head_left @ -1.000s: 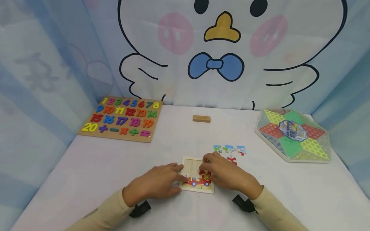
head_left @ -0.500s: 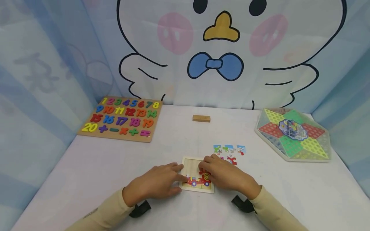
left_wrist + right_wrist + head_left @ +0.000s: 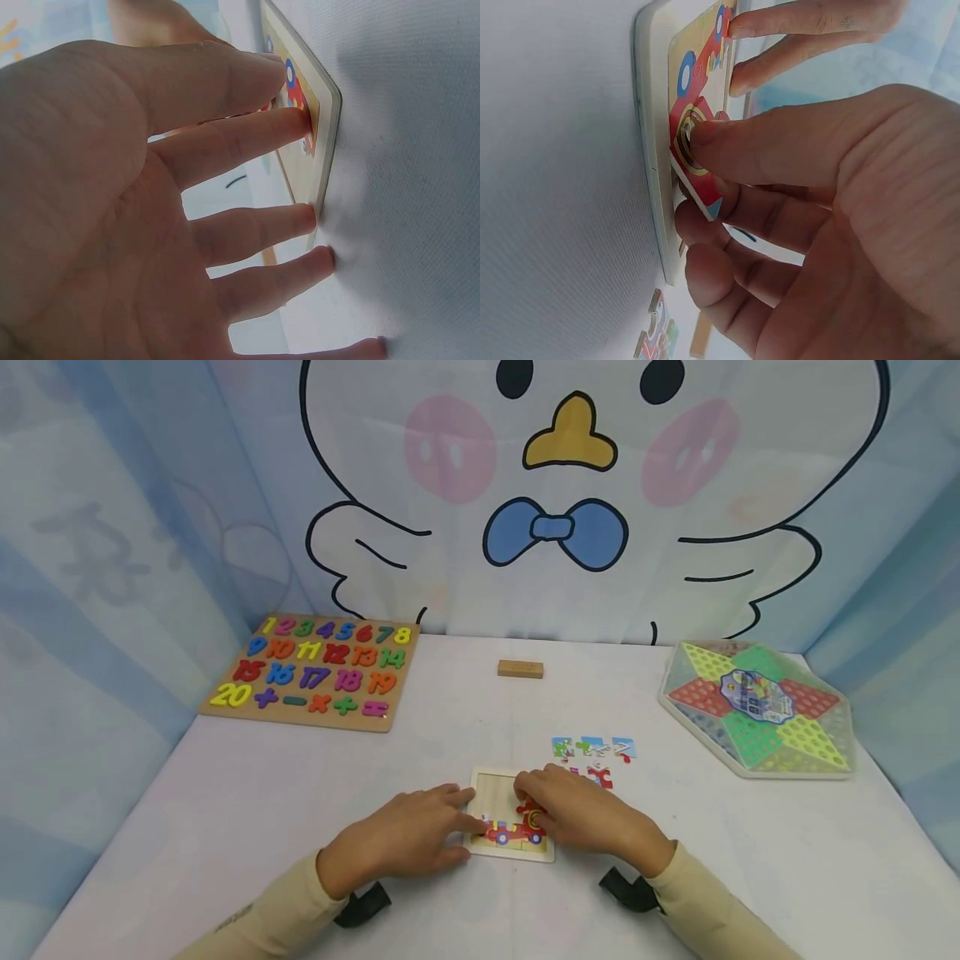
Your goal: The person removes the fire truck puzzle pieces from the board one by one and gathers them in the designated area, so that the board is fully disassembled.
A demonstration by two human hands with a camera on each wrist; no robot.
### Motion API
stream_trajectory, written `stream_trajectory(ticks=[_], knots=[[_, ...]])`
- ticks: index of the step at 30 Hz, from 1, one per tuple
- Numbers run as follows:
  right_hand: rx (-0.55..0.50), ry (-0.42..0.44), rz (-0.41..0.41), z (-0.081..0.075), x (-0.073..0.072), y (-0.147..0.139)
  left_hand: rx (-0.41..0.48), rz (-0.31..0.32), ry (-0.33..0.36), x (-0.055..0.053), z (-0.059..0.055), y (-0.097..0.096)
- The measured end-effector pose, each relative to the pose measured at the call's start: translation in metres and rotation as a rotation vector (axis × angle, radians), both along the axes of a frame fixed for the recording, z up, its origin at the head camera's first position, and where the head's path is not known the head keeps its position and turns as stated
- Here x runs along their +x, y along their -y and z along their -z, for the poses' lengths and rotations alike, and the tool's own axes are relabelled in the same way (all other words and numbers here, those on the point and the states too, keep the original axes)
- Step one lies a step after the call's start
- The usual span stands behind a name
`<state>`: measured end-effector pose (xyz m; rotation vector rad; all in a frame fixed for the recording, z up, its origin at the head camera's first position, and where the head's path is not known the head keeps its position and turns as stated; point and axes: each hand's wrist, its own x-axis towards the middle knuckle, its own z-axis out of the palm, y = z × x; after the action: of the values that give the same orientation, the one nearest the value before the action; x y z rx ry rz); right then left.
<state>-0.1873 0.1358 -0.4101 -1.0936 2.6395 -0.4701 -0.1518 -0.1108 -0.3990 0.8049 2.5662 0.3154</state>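
A small framed wooden jigsaw tray [image 3: 492,787] lies at the front middle of the table. Along its near edge sit joined pieces [image 3: 504,836] with a red vehicle and blue-rimmed wheels; the far part shows bare wood. My left hand [image 3: 408,828] has its fingers spread, the index fingertip on the joined pieces and others at the left rim. Between right thumb and fingers, my right hand [image 3: 592,806] pinches a red puzzle piece [image 3: 705,185] with a yellow ring. The right wrist view shows that piece tilted, its outer edge raised off the tray; its inner edge is partly hidden.
Several loose puzzle pieces [image 3: 592,747] lie just beyond the right hand. A wooden block [image 3: 521,669] is farther back. The number board [image 3: 315,672] stands back left, a hexagonal game box [image 3: 761,710] back right. A printed curtain [image 3: 555,593] hangs behind the table.
My right hand has shifted very slightly over the tray, still pinching the puzzle piece. The left hand stays in place, and the head view has drifted a little.
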Motion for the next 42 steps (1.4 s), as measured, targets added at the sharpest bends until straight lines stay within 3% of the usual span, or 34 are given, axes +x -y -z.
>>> stream_trajectory(ticks=[12, 21, 42], knots=[[0.013, -0.048, -0.013, -0.0002, -0.0031, -0.0013, -0.009, -0.004, 0.006, -0.0014, -0.0008, -0.0011], [-0.016, -0.001, -0.01, -0.0023, -0.0044, -0.0015, 0.021, 0.022, -0.026, 0.0002, -0.0005, 0.0013], [-0.113, 0.073, -0.049, 0.0004, -0.0088, -0.0075, 0.011, 0.022, -0.027, -0.0015, 0.0022, 0.0011]])
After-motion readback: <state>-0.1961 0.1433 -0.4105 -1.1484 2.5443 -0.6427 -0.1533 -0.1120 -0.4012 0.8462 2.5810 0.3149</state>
